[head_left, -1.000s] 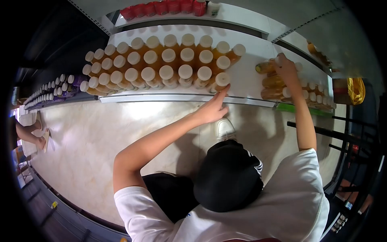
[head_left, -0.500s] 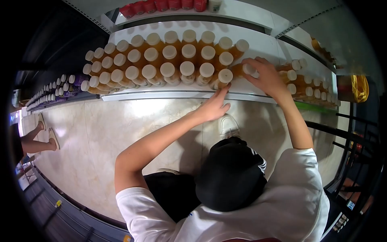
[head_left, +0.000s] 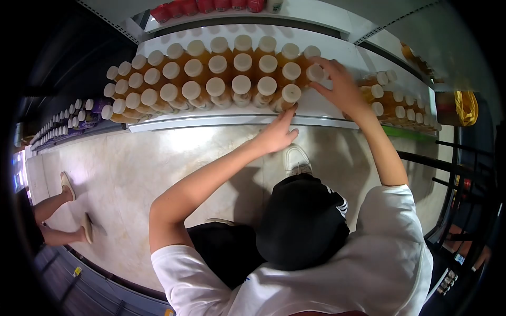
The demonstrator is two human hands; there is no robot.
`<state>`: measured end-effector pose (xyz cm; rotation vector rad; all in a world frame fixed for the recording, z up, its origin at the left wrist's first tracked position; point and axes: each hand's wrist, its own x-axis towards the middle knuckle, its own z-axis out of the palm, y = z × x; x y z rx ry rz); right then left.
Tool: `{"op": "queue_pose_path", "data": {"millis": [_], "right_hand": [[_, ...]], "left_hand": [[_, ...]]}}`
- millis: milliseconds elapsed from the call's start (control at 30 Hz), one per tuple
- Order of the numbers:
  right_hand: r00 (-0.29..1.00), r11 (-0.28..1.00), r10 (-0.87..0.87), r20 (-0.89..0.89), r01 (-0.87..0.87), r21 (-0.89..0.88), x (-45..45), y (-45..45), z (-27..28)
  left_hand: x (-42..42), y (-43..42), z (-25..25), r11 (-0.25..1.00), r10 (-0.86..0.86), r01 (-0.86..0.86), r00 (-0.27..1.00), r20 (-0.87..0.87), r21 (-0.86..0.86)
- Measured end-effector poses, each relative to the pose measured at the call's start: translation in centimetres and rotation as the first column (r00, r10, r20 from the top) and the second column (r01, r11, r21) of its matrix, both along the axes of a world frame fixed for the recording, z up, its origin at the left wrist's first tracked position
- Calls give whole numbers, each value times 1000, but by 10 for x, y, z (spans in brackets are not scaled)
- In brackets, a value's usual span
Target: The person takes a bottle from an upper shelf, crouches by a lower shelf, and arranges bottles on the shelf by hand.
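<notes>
"Shiny white shelf [head_left: 329,109], low down by the floor [head_left: 121,184]! What did the hands do there?"

"The right hand [head_left: 320,72] was clamped on a yellow bottle [head_left: 316,73], thumb on one side of its white cap and fingers on the other."

"Where was that bottle?"

"On the right end of the big bunch of bottles [head_left: 215,85], just beside the middle row."

"And the left hand [head_left: 276,134]?"

"Its thumb and pointing finger were apart. The pointing finger touched the front corner bottle [head_left: 291,95], and it held nothing."

"What was a bit farther out?"

"More yellow bottles lined up to the left, in three rows, all with white caps. A smaller bunch [head_left: 396,105] was on the right, with a green strip [head_left: 408,134] along the front."

"And way out?"

"Red packs [head_left: 205,5] were in a line at the back. Purple bottles [head_left: 88,109] were far left, and a yellow bag [head_left: 466,108] was far right. Somebody's bare legs [head_left: 59,237] were over on the left, on the floor."
</notes>
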<state>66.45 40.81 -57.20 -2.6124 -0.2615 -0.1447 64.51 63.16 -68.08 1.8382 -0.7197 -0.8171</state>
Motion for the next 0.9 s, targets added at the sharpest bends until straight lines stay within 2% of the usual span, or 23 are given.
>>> {"op": "queue_pose_path", "data": {"millis": [67,100,133,200,233,300,433,533,600,633,733,800,833,867,900], "right_hand": [[972,978,-192,132,201,-55,-14,-7,11],[940,948,-249,232,285,-140,-23,-20,14],[896,902,-290,335,373,-217,-34,-39,17],[857,771,-327,398,486,-412,-64,-68,21],[857,768,-325,401,487,-417,-76,-81,16],[811,738,-582,54,555,-384,-98,-96,4],[810,734,-576,108,572,-366,-108,-91,-6],[805,712,-584,99,567,-414,-107,-85,-5],[767,717,-638,-64,562,-413,-103,-84,-5],[778,726,-625,-61,551,-411,-99,-81,-4],[884,846,-467,6,449,-287,-92,-55,-4],[904,881,-426,-30,407,-242,-84,-34,-2],[923,911,-380,-60,362,-197,-80,-24,-3],[953,938,-299,44,302,-171,-75,-18,-14],[955,941,-292,48,296,-163,-70,-7,-13]], "left_hand": [[1,2,2,1000,-12,12,1000,18,5],[1,3,2,1000,-20,20,999,40,12],[1,5,2,1000,-18,18,999,38,9],[3,7,3,999,-40,40,999,35,-6],[3,6,1,999,-41,41,999,36,-13],[1,5,0,1000,-29,29,1000,0,-13],[-3,6,5,999,-37,38,999,-36,28],[-7,10,2,997,-81,80,997,-16,-22],[-9,12,3,993,-118,118,993,-2,15],[-8,12,3,995,-101,101,995,1,15],[-9,13,6,983,-179,180,984,-22,32],[-10,11,-3,975,-208,218,967,147,-50],[-12,9,-5,976,-206,214,968,142,-44],[-11,7,-7,974,-210,221,963,168,-54],[-10,6,-3,972,-212,228,957,198,-63]]}}
